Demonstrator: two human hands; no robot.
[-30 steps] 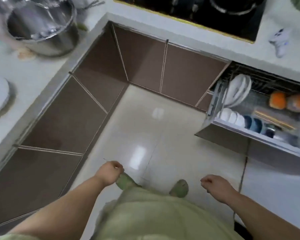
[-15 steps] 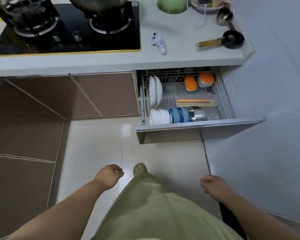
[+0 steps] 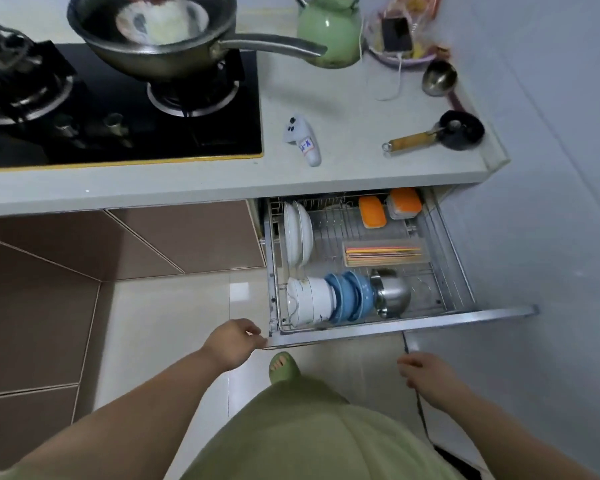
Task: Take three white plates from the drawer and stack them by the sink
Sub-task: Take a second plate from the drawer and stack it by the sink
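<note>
In the centre right, the drawer (image 3: pixel 378 332) stands open under the grey counter (image 3: pixel 343 109); white plates (image 3: pixel 297 237) upright inside; left hand (image 3: pixel 234 344) and right hand (image 3: pixel 425 372) loosely curled, empty.

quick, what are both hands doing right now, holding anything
Left hand: loosely curled, empty, fingertips at the front corner of the open drawer.
Right hand: loosely curled, empty, below the drawer front.

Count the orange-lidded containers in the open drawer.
2. One orange-lidded container sits at the drawer's back; the other is beside it, further right. More could be hidden under the countertop.
</note>
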